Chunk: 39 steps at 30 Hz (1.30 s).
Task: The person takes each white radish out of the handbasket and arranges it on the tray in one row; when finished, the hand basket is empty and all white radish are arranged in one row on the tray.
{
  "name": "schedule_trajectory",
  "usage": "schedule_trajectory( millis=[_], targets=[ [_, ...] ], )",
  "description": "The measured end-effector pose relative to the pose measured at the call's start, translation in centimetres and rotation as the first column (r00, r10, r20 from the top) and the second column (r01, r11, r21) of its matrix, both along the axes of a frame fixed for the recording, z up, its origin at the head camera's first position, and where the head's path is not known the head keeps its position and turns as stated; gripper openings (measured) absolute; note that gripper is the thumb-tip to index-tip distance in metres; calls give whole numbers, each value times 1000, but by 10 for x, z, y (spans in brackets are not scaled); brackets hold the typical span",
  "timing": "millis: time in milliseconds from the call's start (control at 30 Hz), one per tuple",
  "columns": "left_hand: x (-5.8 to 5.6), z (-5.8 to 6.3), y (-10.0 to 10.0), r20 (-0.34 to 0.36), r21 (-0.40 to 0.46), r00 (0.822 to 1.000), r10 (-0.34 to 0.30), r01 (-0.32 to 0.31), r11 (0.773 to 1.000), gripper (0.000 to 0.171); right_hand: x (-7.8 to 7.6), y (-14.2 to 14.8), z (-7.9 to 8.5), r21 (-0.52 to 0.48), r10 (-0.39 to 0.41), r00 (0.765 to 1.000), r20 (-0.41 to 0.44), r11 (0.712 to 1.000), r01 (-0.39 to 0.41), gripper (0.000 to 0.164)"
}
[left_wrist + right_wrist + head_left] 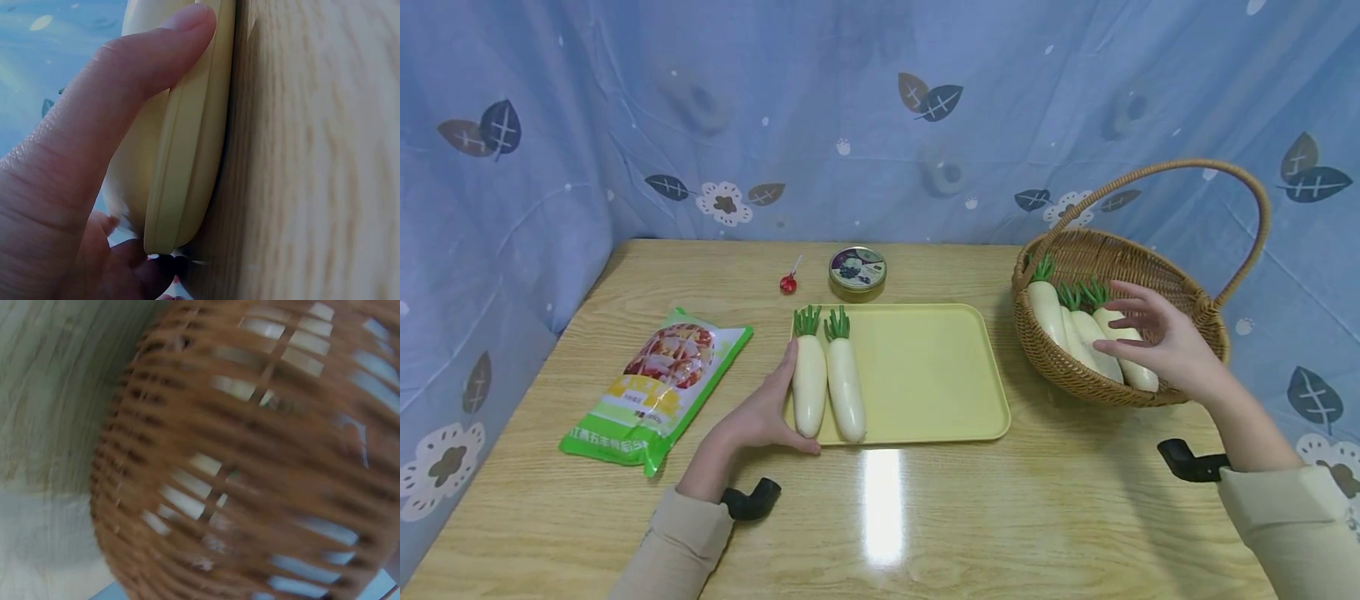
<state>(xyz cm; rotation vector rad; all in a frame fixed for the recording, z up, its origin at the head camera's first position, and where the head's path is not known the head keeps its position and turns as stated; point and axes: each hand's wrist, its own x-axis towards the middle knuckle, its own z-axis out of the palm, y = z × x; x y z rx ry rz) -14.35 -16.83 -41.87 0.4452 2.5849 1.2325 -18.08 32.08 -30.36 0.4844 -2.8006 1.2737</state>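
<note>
Two white radishes [808,385] with green tops lie side by side at the left end of a yellow tray [932,375]. My left hand [765,412] holds the tray's near left corner. In the left wrist view its thumb [144,62] lies on the tray's rim [181,156], with fingers partly hidden around the corner. Over the wicker basket [1075,392], my right hand [1165,346] hovers with fingers spread and nothing between them. Several white radishes [1086,346] lie in the basket beneath it. The right wrist view shows only the blurred basket side [237,462].
A green and white food packet [658,387] lies left of the tray. Behind the tray stand a round tin [857,271] and a red lollipop [788,283]. The basket's tall handle [1258,208] arches up at the right. A blue patterned curtain [850,125] closes off the back.
</note>
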Motion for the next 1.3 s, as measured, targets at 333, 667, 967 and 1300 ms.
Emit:
schedule_trajectory(
  millis=[333,667,967,1300],
  targets=[
    [1,0,0,-2,-4,1000,3,-3,1000,149,-15,21,-6,160,-76,996,51,985,67,77],
    [1,0,-1,-3,-14,1000,3,-3,1000,149,-30,37,-17,218,-114,982,152,973,79,82],
    [1,1,0,-1,-2,1000,4,-4,1000,149,-38,45,-21,210,-85,959,271,977,27,82],
    [1,0,0,1,8,1000,-2,2,1000,148,-45,51,-26,205,-44,936,350,978,-31,81]
  ],
)
